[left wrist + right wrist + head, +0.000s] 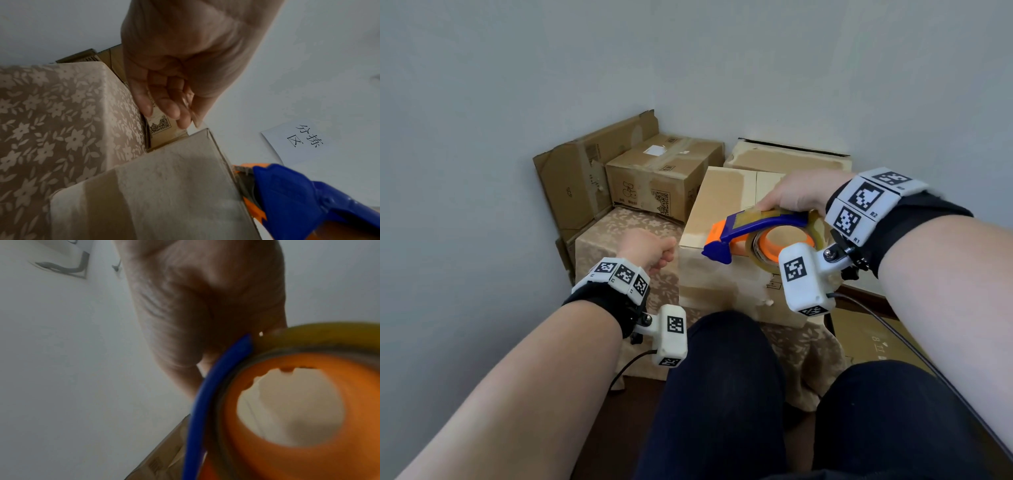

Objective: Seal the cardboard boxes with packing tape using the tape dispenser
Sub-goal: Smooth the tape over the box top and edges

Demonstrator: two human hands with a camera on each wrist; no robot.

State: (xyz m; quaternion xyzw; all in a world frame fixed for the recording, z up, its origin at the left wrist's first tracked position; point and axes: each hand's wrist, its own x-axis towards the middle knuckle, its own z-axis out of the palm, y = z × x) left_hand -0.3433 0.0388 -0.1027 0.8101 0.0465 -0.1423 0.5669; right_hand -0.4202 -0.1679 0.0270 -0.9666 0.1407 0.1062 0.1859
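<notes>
Head view: right hand (801,193) is gripping the tape dispenser (756,236) over the near box (722,219), nose at its front-left top edge. Left hand (650,251) is hanging loosely curled, holding nothing. Top seam is looking untaped (back-left box (664,174) already carrying tape), so sealing is probably just beginning.

From my right wrist camera I see my right hand (205,308) filling the upper middle of the frame, palm side toward the lens, fingers wrapped over the tape dispenser (207,394). Its blue frame curves from the middle down to the bottom edge. At lower right, blurred and very close, sits the orange hub (257,459) with pale cardboard showing through its round hole. A yellowish tape roll (329,332) arcs above it. A cardboard box (164,457) corner shows at bottom centre.
</notes>
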